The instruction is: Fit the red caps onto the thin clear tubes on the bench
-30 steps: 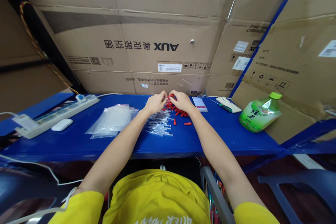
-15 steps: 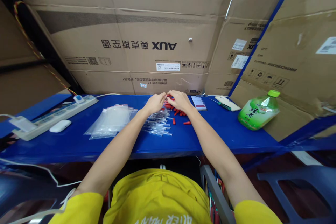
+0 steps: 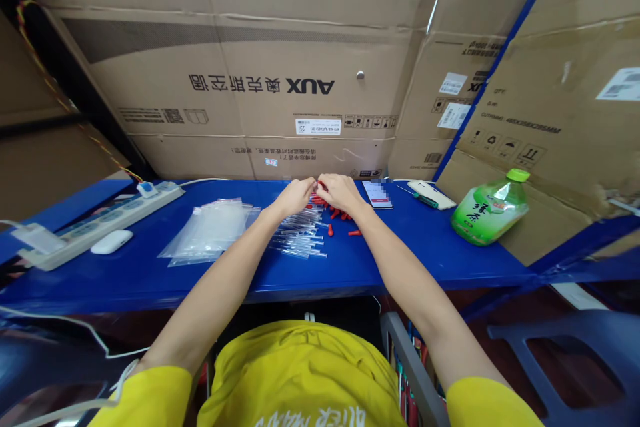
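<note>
My left hand and my right hand meet fingertip to fingertip above the far part of the blue table. A red rubber bulb shows between the fingertips, pinched by my right hand. My left fingers are closed too, but what they grip is hidden. Below the left hand lies a spread of thin clear tubes, roughly side by side. More red rubber bulbs are scattered under and beside my right hand, partly covered by it.
Clear plastic bags are stacked left of the tubes. Farther left are a white earphone case and a power strip. To the right lie a phone, a screwdriver and a green drink bottle. Cardboard stands behind the table.
Both hands stay together in nearly the same place, with slight finger movement. The whole view has shifted a little.
</note>
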`<action>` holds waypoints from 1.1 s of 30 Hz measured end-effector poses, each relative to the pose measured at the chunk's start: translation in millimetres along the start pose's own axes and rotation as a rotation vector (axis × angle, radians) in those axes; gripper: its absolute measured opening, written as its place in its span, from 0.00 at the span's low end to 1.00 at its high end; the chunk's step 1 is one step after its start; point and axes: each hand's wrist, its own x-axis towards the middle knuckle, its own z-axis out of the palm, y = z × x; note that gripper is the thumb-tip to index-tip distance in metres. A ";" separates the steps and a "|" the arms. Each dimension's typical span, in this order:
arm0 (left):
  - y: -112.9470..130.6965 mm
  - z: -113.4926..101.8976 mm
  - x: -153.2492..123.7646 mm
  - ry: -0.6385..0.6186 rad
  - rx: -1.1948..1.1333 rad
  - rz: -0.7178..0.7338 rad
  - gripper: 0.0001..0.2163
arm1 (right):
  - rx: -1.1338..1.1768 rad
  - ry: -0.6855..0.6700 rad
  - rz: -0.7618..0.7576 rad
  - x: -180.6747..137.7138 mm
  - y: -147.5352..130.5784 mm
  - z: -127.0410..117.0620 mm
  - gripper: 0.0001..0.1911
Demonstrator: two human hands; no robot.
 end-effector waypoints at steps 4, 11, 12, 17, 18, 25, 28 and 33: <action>-1.2 1.4 0.1 0.004 -0.037 -0.007 0.16 | 0.029 -0.022 -0.020 -0.3 1.3 -2.4 0.11; -2.6 -0.9 -0.2 -0.026 -0.077 -0.045 0.14 | 0.023 -0.082 -0.022 0.1 -1.4 -8.4 0.14; -2.2 -1.8 -0.4 -0.021 -0.067 -0.040 0.13 | 0.018 -0.081 -0.018 0.2 -2.4 -8.9 0.14; 1.4 -6.1 -0.2 0.012 -0.001 0.015 0.14 | -0.029 -0.087 0.032 1.3 -9.9 -9.5 0.14; 2.4 -6.7 0.0 0.015 0.007 0.018 0.15 | -0.037 -0.086 0.038 1.6 -11.3 -9.2 0.14; 5.4 -8.4 2.0 0.009 0.033 0.002 0.18 | -0.064 -0.095 0.052 3.4 -15.5 -5.7 0.13; 2.8 -8.4 3.3 0.013 0.031 -0.003 0.20 | -0.053 -0.097 0.056 4.0 -15.3 -4.6 0.13; -1.8 -6.7 5.6 0.041 0.016 -0.007 0.22 | -0.042 -0.080 0.046 5.2 -13.7 -1.0 0.13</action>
